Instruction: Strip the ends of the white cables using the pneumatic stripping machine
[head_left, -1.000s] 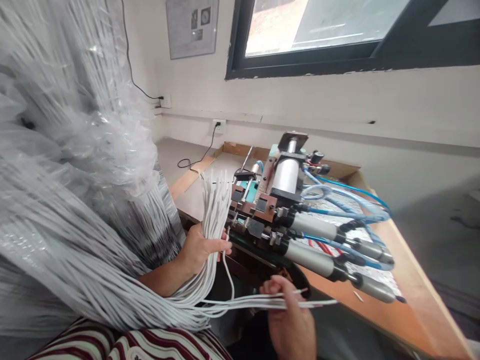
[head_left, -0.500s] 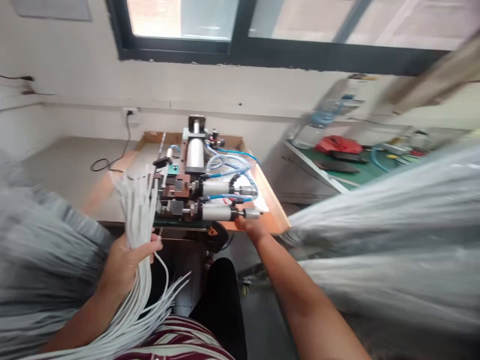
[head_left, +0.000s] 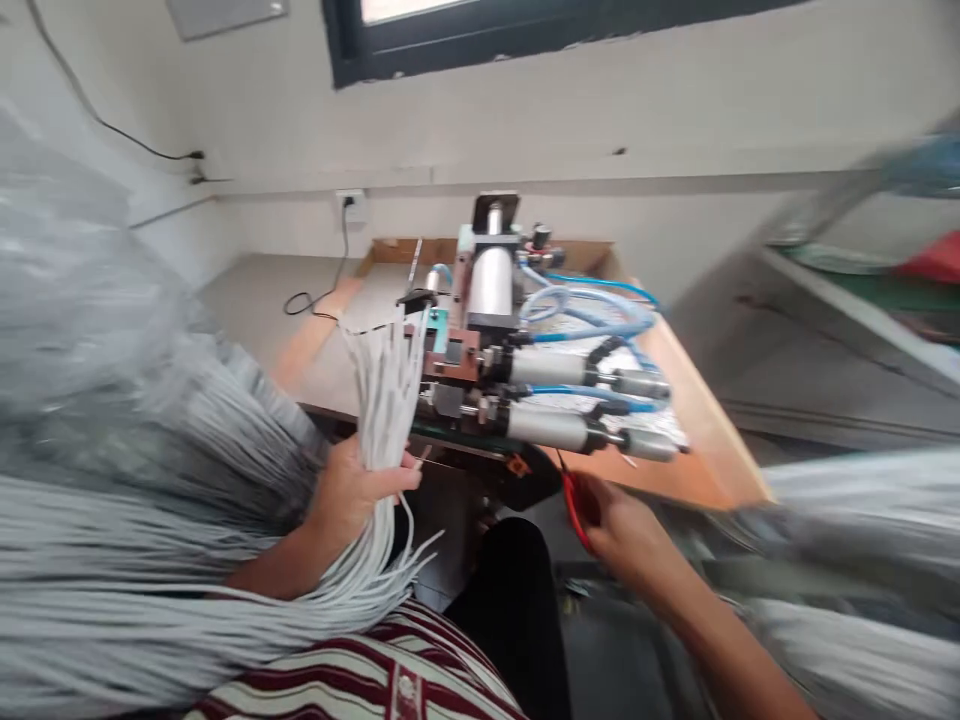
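Note:
My left hand is closed around a bundle of white wires. Their upper ends fan upward in front of the machine's left side, and the long tails drape down across my lap to the left. My right hand grips red-handled scissors, with the dark, narrow tip pointing up near the table's front edge. Just above both hands stands a pneumatic machine with silver cylinders and blue air hoses. Part of the scissors is hidden by my fingers.
The machine sits on a wooden-edged table. Heaps of grey-white wires and clear plastic lie at left, with another wrapped bundle at right. A green-topped bench stands on the right. A socket with a black cable is on the wall.
My right hand, earlier reaching partly behind the lower cylinder, has drawn back toward me and now holds the red-handled scissors. My left hand keeps its wires. The view has swung right and down.

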